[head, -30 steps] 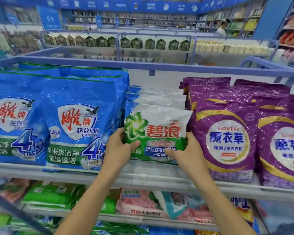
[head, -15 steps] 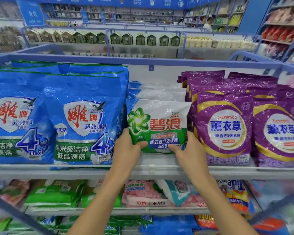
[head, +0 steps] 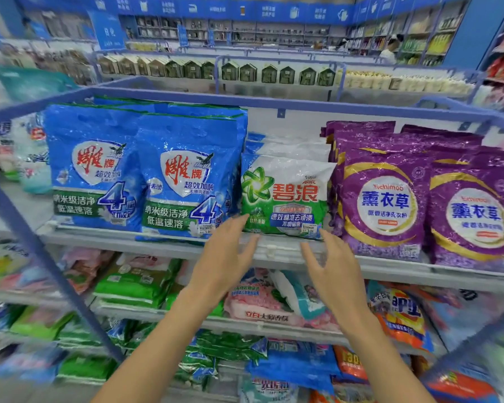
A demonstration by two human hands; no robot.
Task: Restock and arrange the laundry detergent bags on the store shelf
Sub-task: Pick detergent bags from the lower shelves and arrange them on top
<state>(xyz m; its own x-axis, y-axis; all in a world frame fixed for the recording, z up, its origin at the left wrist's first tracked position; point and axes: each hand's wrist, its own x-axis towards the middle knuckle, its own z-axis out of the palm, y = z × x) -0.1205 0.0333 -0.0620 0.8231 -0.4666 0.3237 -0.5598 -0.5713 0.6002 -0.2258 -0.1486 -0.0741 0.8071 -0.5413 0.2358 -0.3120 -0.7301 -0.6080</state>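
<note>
A white and green detergent bag point(head: 285, 196) stands upright at the front of the top shelf point(head: 277, 248), with similar white bags stacked behind it. Blue detergent bags point(head: 184, 175) stand to its left and purple detergent bags point(head: 384, 199) to its right. My left hand point(head: 224, 257) hovers just below the bag's lower left corner, fingers spread and holding nothing. My right hand point(head: 329, 266) hangs in front of the shelf edge below the bag's right corner, fingers loosely spread, also holding nothing. Neither hand touches the bag.
Lower shelves hold green packs point(head: 134, 283), a pink bag point(head: 259, 301) and orange bags point(head: 396, 315). A blue metal frame post point(head: 41, 251) slants across the left. A person point(head: 390, 50) stands far back among other aisles.
Both hands let go of the white and green bag and drew back toward me and down. The bag stays upright on the shelf. The view shifted left.
</note>
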